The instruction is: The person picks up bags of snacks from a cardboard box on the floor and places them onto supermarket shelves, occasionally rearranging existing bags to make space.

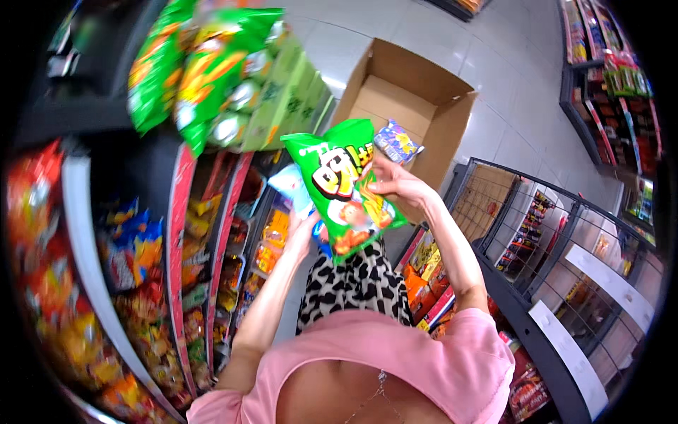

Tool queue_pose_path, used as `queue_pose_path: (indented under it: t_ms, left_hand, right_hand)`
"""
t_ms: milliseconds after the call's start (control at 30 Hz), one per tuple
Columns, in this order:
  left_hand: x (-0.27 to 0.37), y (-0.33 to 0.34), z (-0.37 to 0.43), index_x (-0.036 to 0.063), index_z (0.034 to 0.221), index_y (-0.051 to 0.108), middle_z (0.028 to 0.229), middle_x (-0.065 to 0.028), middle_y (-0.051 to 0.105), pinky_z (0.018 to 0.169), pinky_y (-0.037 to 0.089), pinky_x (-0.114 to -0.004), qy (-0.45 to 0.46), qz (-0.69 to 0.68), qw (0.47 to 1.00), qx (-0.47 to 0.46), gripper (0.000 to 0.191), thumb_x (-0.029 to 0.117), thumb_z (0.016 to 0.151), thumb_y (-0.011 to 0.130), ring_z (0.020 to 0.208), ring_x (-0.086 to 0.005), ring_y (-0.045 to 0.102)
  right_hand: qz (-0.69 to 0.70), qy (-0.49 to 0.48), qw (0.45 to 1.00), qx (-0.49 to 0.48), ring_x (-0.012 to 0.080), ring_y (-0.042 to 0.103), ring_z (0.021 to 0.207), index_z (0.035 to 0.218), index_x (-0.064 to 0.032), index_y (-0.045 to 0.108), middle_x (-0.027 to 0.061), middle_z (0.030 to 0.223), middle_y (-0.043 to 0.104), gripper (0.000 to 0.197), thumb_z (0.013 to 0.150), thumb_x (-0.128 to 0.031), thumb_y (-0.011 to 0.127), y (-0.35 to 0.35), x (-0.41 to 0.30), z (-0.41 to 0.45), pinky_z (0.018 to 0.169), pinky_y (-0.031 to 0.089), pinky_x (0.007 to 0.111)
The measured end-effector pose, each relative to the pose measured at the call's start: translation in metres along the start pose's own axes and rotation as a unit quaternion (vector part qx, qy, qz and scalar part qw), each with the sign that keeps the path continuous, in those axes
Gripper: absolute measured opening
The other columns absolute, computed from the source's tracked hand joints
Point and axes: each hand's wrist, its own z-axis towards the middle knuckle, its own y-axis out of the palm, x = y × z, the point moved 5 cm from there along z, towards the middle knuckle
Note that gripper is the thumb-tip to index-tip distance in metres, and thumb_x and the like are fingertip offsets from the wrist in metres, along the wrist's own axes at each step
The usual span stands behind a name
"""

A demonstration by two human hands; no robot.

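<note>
In front of my chest is a green snack bag (pixel 349 185) with yellow and white lettering and pictured fries. My right hand (pixel 400 185) grips it by its right side, thumb on the front. Lower and to the left, my left hand (pixel 302 233) holds a light-blue packet (pixel 290 185), partly hidden behind the green bag. Whether the left fingers also touch the green bag cannot be seen. Beyond both hands, an open cardboard box (pixel 405 79) stands on the floor, with one purple-blue packet (pixel 397 142) lying inside.
Shelves of bagged snacks (pixel 137 249) line my left, edged with red strips (pixel 177 265). Larger green bags (pixel 206 79) hang out beside green cartons (pixel 286 95) at upper left. A wire-mesh rack (pixel 545 238) stands close on the right. Grey tiled floor (pixel 508 79) lies beyond the box.
</note>
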Motion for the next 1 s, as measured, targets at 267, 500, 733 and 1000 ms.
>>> queue_pose_path:
  t_ms: [267,500,733,1000]
  left_hand:
    - [0.051,-0.003,-0.068,0.0038,0.121,0.042,0.116,-0.0062,0.052,0.089,0.039,-0.029,0.093,-0.11,0.989,0.017,0.044,0.007,0.079,0.057,0.106,-0.0164,0.049]
    - [0.063,-0.032,-0.115,0.0014,0.122,0.039,0.118,-0.0096,0.05,0.09,0.041,-0.031,0.122,-0.142,0.982,0.012,0.041,0.017,0.086,0.05,0.106,-0.0183,0.05]
    - [0.083,-0.055,-0.17,0.0018,0.124,0.037,0.121,-0.0102,0.048,0.089,0.042,-0.033,0.112,-0.155,0.982,0.004,0.057,0.044,0.086,0.046,0.107,-0.0179,0.05]
    - [0.08,-0.112,-0.175,0.0018,0.122,0.04,0.118,-0.0095,0.05,0.085,0.046,-0.032,0.134,-0.145,0.98,0.03,0.044,0.032,0.089,0.044,0.101,-0.0168,0.054]
  right_hand:
    - [-0.364,-0.093,0.912,0.164,0.0187,0.031,0.124,0.135,-0.0029,0.019,0.0146,0.134,0.033,0.075,0.082,-0.045,0.052,0.111,-0.022,-0.034,0.102,0.023,0.029]
    - [-0.469,-0.142,0.849,0.197,0.021,0.051,0.104,0.123,0.0058,0.035,0.0165,0.113,0.053,0.082,0.067,-0.042,0.072,0.157,0.006,-0.029,0.089,0.04,0.03]
    - [-0.373,-0.133,0.907,0.143,0.0136,0.059,0.085,0.114,0.004,0.045,0.0115,0.102,0.058,0.059,0.072,-0.028,0.071,0.205,0.026,-0.024,0.074,0.048,0.026]
    - [-0.363,-0.143,0.917,0.075,0.0161,0.055,0.093,0.114,0.0014,0.046,0.0109,0.106,0.056,0.059,0.068,-0.021,0.074,0.264,0.05,-0.035,0.082,0.044,0.028]
